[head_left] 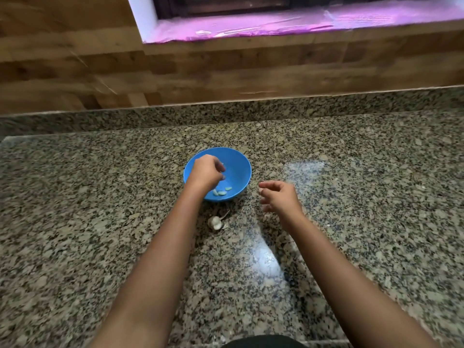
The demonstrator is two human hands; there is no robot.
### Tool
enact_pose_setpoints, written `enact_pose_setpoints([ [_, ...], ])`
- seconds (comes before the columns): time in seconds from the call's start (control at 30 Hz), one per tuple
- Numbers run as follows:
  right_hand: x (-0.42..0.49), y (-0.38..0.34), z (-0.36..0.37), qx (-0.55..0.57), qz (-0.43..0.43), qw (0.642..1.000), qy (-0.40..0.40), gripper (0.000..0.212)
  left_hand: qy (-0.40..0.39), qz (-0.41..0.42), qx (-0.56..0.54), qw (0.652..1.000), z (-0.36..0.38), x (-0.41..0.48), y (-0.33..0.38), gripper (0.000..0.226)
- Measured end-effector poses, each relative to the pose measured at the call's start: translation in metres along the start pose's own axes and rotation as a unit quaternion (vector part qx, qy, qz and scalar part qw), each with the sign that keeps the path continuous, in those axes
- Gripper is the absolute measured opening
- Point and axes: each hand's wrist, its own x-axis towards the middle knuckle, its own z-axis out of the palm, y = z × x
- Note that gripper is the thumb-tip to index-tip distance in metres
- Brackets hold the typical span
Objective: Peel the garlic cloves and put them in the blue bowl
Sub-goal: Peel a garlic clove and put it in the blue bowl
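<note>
The blue bowl [238, 169] stands on the granite counter with three peeled garlic cloves [222, 192] lying at its near side. My left hand [207, 170] hangs over the bowl's left half with its fingers curled down, and a small pale piece that looks like a garlic clove [223, 165] shows at the fingertips. To the right of the bowl my right hand [280, 197] hovers just above the counter, fingers loosely curled and holding nothing I can make out. The rest of the garlic bulb [215, 222], with its dry stem, lies on the counter just in front of the bowl.
The speckled granite counter [100, 209] runs wide on both sides, with a low granite upstand [251, 109] behind. A wood-pattern wall [226, 71] rises behind it, and a window sill covered in pink film [301, 23] runs above it.
</note>
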Motion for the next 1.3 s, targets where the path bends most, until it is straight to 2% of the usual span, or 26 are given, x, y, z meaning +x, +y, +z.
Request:
enact_pose_setpoints([
  [0.13,-0.016,0.011,0.009,-0.006,-0.001,1.000,-0.014,0.011,0.033,-0.004,-0.167,0.985,-0.005,-0.054,-0.018,0.018],
  [0.23,-0.030,0.020,0.018,-0.020,-0.004,0.999,-0.025,0.002,0.035,-0.025,-0.194,0.980,0.008,-0.090,-0.036,0.017],
  [0.37,-0.047,0.029,0.028,-0.040,-0.014,0.999,-0.025,0.008,0.035,-0.031,-0.111,0.993,0.041,-0.112,-0.053,0.020],
  [0.5,-0.059,0.032,0.028,-0.057,-0.037,0.998,-0.002,0.020,0.039,0.018,0.027,0.999,0.067,-0.121,-0.055,0.026],
  [0.6,-0.063,0.034,0.022,-0.051,-0.032,0.998,0.003,0.013,0.059,0.030,0.122,0.990,0.074,-0.122,-0.049,0.025],
  [0.67,-0.066,0.036,0.016,-0.056,-0.026,0.998,0.002,0.006,0.065,0.027,0.150,0.986,0.075,-0.120,-0.045,0.023],
  [0.9,-0.075,0.038,0.006,-0.057,-0.005,0.998,-0.017,0.003,0.081,0.042,0.193,0.977,0.080,-0.118,-0.045,0.017],
  [0.97,-0.076,0.038,0.006,-0.051,0.003,0.998,-0.038,0.004,0.077,0.060,0.146,0.984,0.081,-0.123,-0.045,0.018],
  [1.03,-0.079,0.038,0.007,-0.025,0.023,0.997,-0.069,0.009,0.073,0.044,-0.013,0.996,0.083,-0.126,-0.044,0.017],
  [1.1,-0.082,0.039,0.010,0.025,0.038,0.995,-0.089,0.015,0.072,0.009,-0.225,0.972,0.085,-0.127,-0.041,0.008],
  [1.17,-0.085,0.037,0.012,0.086,0.039,0.992,-0.090,0.014,0.065,-0.019,-0.352,0.934,0.087,-0.130,-0.038,0.002],
  [1.23,-0.086,0.033,0.013,0.137,0.040,0.986,-0.085,0.014,0.064,-0.023,-0.380,0.922,0.086,-0.133,-0.035,0.002],
  [1.3,-0.086,0.030,0.014,0.165,0.043,0.981,-0.088,0.012,0.080,-0.014,-0.359,0.930,0.086,-0.134,-0.034,0.003],
])
